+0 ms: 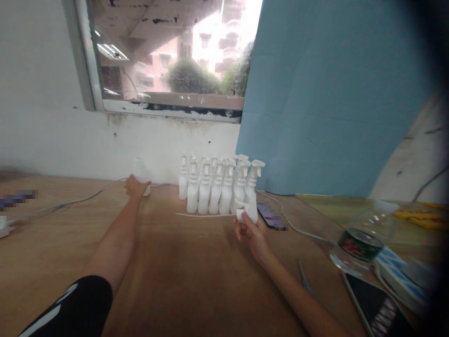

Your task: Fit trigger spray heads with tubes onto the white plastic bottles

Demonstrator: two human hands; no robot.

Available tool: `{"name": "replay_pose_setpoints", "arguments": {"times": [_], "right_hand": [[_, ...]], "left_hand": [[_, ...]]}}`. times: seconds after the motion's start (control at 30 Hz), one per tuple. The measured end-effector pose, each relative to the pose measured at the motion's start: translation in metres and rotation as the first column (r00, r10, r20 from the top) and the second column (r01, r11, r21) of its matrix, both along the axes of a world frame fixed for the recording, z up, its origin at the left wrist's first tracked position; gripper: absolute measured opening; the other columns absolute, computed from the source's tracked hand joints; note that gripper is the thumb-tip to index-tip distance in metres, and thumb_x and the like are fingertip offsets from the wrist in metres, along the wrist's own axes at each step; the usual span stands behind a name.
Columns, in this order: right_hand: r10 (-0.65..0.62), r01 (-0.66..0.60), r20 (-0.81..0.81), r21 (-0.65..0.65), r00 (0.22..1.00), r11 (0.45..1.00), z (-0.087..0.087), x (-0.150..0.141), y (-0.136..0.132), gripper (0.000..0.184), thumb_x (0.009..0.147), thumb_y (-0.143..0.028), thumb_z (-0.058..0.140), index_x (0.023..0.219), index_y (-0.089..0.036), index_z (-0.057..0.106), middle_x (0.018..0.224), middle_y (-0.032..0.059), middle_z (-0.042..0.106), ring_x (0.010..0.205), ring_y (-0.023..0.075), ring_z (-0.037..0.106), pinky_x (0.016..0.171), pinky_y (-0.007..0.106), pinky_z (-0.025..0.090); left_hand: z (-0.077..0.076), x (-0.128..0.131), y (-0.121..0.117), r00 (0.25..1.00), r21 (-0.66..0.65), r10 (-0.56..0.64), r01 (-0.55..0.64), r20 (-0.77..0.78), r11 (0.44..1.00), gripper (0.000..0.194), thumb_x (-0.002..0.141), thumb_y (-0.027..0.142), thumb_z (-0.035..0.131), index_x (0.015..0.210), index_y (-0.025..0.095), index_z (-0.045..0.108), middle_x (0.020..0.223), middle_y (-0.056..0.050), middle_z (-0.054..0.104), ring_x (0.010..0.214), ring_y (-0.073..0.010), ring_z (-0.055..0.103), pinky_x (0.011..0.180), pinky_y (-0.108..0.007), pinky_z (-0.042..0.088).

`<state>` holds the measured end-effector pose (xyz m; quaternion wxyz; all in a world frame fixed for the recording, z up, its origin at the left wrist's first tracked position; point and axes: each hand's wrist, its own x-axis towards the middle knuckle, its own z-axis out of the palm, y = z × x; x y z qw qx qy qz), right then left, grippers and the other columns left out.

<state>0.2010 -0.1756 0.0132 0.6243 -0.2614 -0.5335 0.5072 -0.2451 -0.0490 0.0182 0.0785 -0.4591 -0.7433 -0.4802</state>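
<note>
My left hand (136,186) is wrapped round a white plastic bottle (139,167) that stands near the wall at the left; its top shows no spray head. Between thumb and fingers, my right hand (253,229) grips a white trigger spray head (240,214). From that head a thin white dip tube (203,215) reaches out to the left, roughly level, in front of the bottles. Just behind it, several white spray bottles (213,192) stand upright in close rows, most topped with trigger heads.
A phone (270,215) lies right of the bottles, and a white cable (87,194) runs along the wall side. Scissors (304,277), a clear bottle (361,243) with a green label and a dark-screened device (377,304) are at the right. Blue sheeting (315,93) hangs behind.
</note>
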Motion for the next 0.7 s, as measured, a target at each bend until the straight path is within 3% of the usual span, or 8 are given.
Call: {"name": "replay_pose_setpoints", "arguments": {"times": [0.1, 0.2, 0.33, 0.47, 0.57, 0.7], "right_hand": [[0.023, -0.023, -0.013, 0.006, 1.000, 1.000, 0.005, 0.002, -0.002, 0.031, 0.082, -0.041, 0.064, 0.101, -0.019, 0.055, 0.074, 0.0001, 0.062, 0.040, 0.0072, 0.047, 0.035, 0.019, 0.035], [0.074, -0.074, -0.047, -0.007, 0.996, 0.997, 0.012, 0.006, -0.003, 0.028, 0.082, -0.041, 0.064, 0.097, -0.019, 0.055, 0.075, 0.0001, 0.062, 0.040, 0.0075, 0.047, 0.034, 0.019, 0.034], [0.109, -0.116, -0.133, -0.041, 0.985, 0.992, 0.023, 0.017, -0.002, 0.029, 0.078, -0.041, 0.067, 0.096, -0.020, 0.055, 0.078, 0.0011, 0.063, 0.043, 0.0085, 0.049, 0.036, 0.020, 0.036], [0.052, -0.068, -0.245, -0.061, 0.968, 0.996, 0.030, 0.033, 0.006, 0.031, 0.073, -0.041, 0.070, 0.090, -0.018, 0.059, 0.077, 0.0026, 0.064, 0.048, 0.0098, 0.053, 0.039, 0.020, 0.040], [-0.037, 0.018, -0.323, -0.061, 0.946, 0.998, 0.030, 0.045, 0.015, 0.030, 0.071, -0.038, 0.072, 0.088, -0.017, 0.060, 0.080, 0.0033, 0.065, 0.057, 0.0127, 0.059, 0.038, 0.021, 0.041], [-0.147, 0.122, -0.364, -0.089, 0.920, 0.988, 0.026, 0.057, 0.026, 0.027, 0.069, -0.034, 0.071, 0.089, -0.019, 0.060, 0.082, 0.0017, 0.066, 0.058, 0.0126, 0.060, 0.036, 0.020, 0.040]], "left_hand": [[0.004, 0.013, -0.012, 0.988, 0.003, 0.133, -0.134, 0.081, 0.991, 0.078, 0.074, 0.042, 0.069, 0.130, 0.006, 0.028, 0.132, -0.027, 0.033, 0.121, -0.0441, 0.037, 0.089, -0.058, 0.040], [0.004, 0.034, -0.033, 0.992, 0.053, 0.123, -0.123, 0.012, 0.991, 0.080, 0.068, 0.042, 0.073, 0.132, 0.015, 0.034, 0.134, -0.018, 0.034, 0.120, -0.0356, 0.042, 0.094, -0.048, 0.042], [-0.006, 0.066, -0.077, 0.941, 0.140, -0.092, 0.144, -0.326, 0.980, 0.077, 0.070, 0.039, 0.069, 0.135, 0.018, 0.034, 0.136, -0.015, 0.034, 0.124, -0.0308, 0.041, 0.101, -0.042, 0.039], [-0.016, 0.090, -0.128, 0.741, -0.009, -0.314, 0.384, -0.593, 0.923, 0.083, 0.072, 0.038, 0.065, 0.143, 0.021, 0.028, 0.143, -0.015, 0.032, 0.131, -0.0342, 0.032, 0.108, -0.048, 0.026], [-0.018, 0.100, -0.152, 0.651, -0.110, -0.394, 0.433, -0.648, 0.895, 0.083, 0.074, 0.040, 0.061, 0.146, 0.021, 0.025, 0.147, -0.015, 0.031, 0.132, -0.0352, 0.030, 0.110, -0.050, 0.020], [-0.016, 0.103, -0.157, 0.593, -0.178, -0.456, 0.466, -0.664, 0.867, 0.086, 0.072, 0.043, 0.059, 0.147, 0.019, 0.025, 0.147, -0.016, 0.030, 0.132, -0.0356, 0.030, 0.110, -0.048, 0.019]]}}
